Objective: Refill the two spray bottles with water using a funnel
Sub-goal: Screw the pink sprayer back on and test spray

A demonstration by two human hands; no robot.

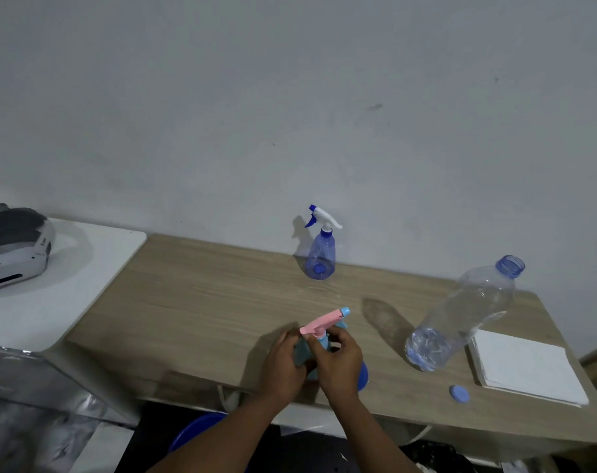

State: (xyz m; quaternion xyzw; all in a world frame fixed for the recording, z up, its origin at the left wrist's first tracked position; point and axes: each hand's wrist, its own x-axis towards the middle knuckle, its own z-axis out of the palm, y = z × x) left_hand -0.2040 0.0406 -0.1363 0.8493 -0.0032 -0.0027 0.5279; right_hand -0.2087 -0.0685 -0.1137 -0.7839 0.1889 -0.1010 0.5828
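A light blue spray bottle with a pink trigger head (324, 323) stands near the front edge of the wooden table (201, 302). My left hand (283, 361) wraps around its body. My right hand (338, 358) pinches the collar just under the pink head. A second spray bottle (320, 254), clear blue with a white and blue head, stands at the back by the wall. A large clear water bottle (460, 319) with its mouth uncapped stands to the right, nearly empty. Its blue cap (459, 393) lies on the table in front of it. A blue rounded object (363, 375) peeks out behind my right wrist.
A white square pad (525, 367) lies at the table's right end. A white headset (13, 247) rests on a white surface to the left. A blue basin (194, 435) shows below the table's front edge. The wall runs right behind the table.
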